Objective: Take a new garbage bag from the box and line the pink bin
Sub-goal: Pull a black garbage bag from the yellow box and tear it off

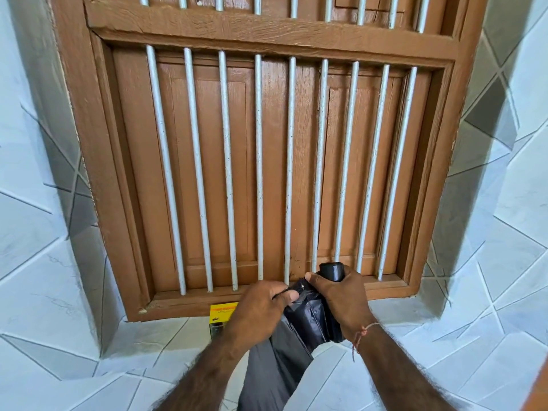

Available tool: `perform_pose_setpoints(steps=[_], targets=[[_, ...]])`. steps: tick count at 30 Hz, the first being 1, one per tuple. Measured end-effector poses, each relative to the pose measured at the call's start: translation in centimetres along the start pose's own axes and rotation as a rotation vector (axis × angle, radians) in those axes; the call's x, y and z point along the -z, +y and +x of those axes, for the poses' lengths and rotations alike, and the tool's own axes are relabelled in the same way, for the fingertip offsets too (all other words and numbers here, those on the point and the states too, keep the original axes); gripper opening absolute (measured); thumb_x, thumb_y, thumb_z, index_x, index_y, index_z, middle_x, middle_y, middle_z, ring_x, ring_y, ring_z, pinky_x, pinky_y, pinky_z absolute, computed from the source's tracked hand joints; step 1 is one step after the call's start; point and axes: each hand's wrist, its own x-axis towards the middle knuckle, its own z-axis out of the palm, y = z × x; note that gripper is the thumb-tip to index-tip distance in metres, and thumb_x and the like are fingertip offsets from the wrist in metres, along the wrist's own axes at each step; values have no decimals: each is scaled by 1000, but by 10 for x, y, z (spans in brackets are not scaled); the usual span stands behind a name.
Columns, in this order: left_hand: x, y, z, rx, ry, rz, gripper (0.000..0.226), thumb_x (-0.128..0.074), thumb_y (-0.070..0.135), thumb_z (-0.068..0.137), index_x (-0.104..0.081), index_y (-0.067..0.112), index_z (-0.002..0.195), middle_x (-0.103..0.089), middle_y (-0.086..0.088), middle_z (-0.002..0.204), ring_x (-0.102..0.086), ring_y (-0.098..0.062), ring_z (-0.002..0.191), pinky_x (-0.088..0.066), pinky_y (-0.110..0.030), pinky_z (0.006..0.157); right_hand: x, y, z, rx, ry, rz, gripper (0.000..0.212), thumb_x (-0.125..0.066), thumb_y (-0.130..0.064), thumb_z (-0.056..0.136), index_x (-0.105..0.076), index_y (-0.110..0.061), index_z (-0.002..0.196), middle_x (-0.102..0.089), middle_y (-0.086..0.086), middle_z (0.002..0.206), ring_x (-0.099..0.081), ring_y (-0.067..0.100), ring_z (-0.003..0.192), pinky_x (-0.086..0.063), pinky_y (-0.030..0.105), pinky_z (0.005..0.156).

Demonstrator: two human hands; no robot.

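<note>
My right hand grips a black roll of garbage bags, held upright in front of the window sill. My left hand pinches the loose end of a black garbage bag that comes off the roll. The unrolled bag hangs down between my forearms as a grey-black sheet. A small yellow box stands on the tiled ledge just left of my left hand, partly hidden by it. The pink bin is not in view.
A brown wooden window with closed shutters and several white vertical bars fills the view ahead. White tiles with grey lines cover the ledge and the side walls.
</note>
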Motion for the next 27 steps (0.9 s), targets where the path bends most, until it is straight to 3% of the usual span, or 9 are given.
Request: perform_pose_setpoints(steps=[4, 6, 9, 12, 14, 17, 19, 22, 27], targets=[[0, 2, -14, 32, 135, -22, 34, -56, 31, 93, -59, 21, 61, -50, 11, 55, -43, -6, 56, -37, -26, 57, 17, 11, 20, -178, 196, 138, 17, -79, -8, 72, -64, -6, 80, -70, 23, 80, -64, 28, 61, -55, 33, 53], [16, -6, -24, 70, 232, 1, 32, -57, 27, 93, -62, 22, 62, -60, 8, 59, -50, -3, 57, -38, -20, 57, 38, 15, 31, -210, 301, 183, 26, -84, -18, 66, -64, -7, 80, -72, 20, 84, -68, 30, 66, -59, 36, 58], [51, -32, -39, 148, 3, 244, 31, -60, 28, 91, -62, 24, 60, -62, 10, 60, -51, 1, 57, -33, -14, 53, 59, 17, 34, -247, 311, 165, 53, -89, -43, 52, -67, -10, 86, -74, 16, 87, -72, 34, 78, -60, 47, 73], [65, -54, -47, 268, -239, 450, 21, -61, 41, 87, -64, 27, 72, -52, 16, 59, -52, -3, 61, -38, -17, 55, 62, 20, 32, -383, 213, 286, 45, -78, -43, 71, -66, -7, 97, -69, 14, 82, -64, 30, 72, -54, 38, 71], [61, -61, -45, 269, -174, 568, 31, -56, 59, 82, -66, 30, 90, -66, 9, 82, -60, -7, 76, -51, -28, 68, 58, 27, 31, -522, 109, 450, 50, -67, -40, 74, -65, -8, 112, -66, 14, 88, -62, 30, 78, -51, 39, 79], [48, -60, -36, 243, -104, 667, 47, -55, 61, 82, -59, 34, 120, -67, 5, 116, -61, -16, 104, -51, -31, 86, 48, 34, 25, -581, -9, 673, 54, -56, -16, 81, -51, -9, 134, -61, 19, 117, -60, 34, 99, -49, 47, 92], [36, -58, -25, 186, -139, 734, 53, -59, 51, 84, -48, 36, 133, -59, 2, 129, -56, -21, 117, -49, -32, 95, 42, 36, 20, -548, -109, 700, 50, -53, -2, 83, -48, -5, 133, -56, 22, 124, -58, 36, 105, -53, 50, 86], [19, -52, -5, 96, -208, 878, 55, -62, 35, 85, -43, 37, 136, -54, -4, 128, -59, -29, 112, -52, -37, 89, 33, 33, 14, -481, -254, 626, 45, -61, 1, 75, -56, -2, 120, -62, 19, 112, -60, 36, 101, -60, 48, 71], [-1, -48, 23, -31, -323, 1032, 46, -59, 25, 84, -50, 33, 128, -59, -8, 120, -62, -30, 104, -54, -40, 83, 36, 31, 8, -432, -397, 559, 64, -89, -5, 50, -67, -2, 109, -68, 18, 103, -63, 33, 97, -58, 46, 78]])
